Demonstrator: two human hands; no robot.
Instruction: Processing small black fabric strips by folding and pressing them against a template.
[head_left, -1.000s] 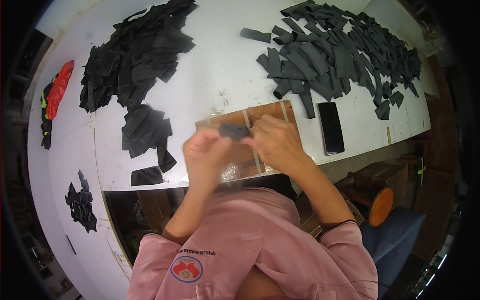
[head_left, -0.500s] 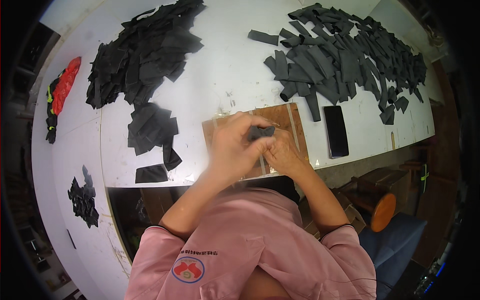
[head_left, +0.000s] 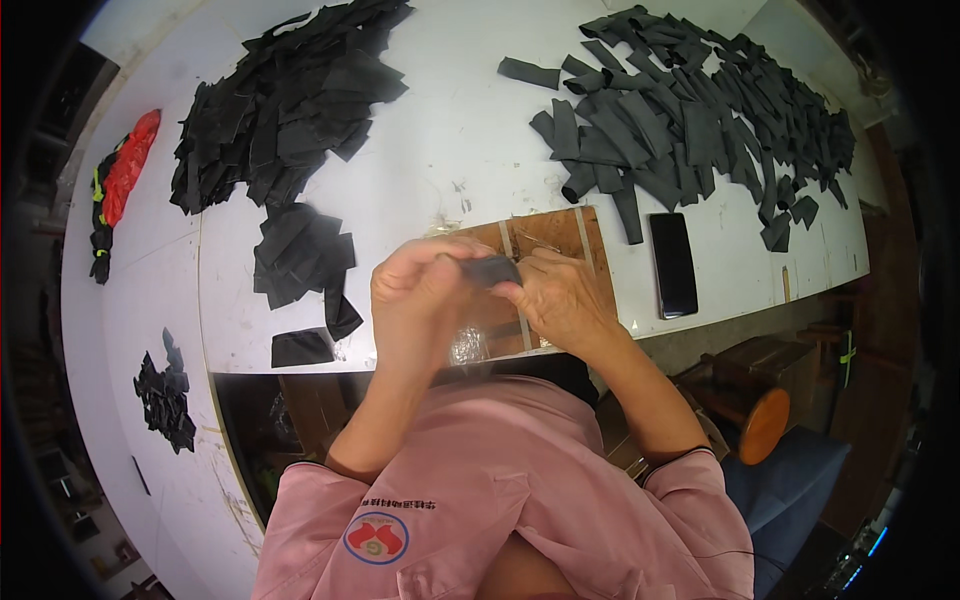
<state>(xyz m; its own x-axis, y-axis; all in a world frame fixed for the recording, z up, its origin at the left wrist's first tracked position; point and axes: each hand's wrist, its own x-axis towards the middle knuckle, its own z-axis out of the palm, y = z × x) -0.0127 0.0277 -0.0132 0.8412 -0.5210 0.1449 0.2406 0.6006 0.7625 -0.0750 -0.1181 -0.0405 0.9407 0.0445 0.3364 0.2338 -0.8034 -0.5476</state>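
Note:
A small piece of dark grey fabric [head_left: 492, 270] is stretched between my two hands, above a brown board [head_left: 582, 240] at the table's front edge. My right hand [head_left: 562, 300] grips its right end, the thumb pressed along the near side. At the other end, my left hand [head_left: 425, 300] is closed on the fabric with its fingers bent; it is slightly blurred and its fingertips partly hide that end. Clear tape strips cross the board.
Flat black fabric pieces [head_left: 290, 130] lie heaped at the back left, with a smaller stack [head_left: 303, 255] nearer. Rolled dark grey fabric tubes [head_left: 690, 120] cover the back right. A black phone [head_left: 673, 265] lies right of the board. A wooden stool [head_left: 765, 425] stands below the table's right side.
My left hand has moved left, away from the right hand. The fabric, bunched between the hands before, now shows lengthwise between them. My right hand has hardly moved.

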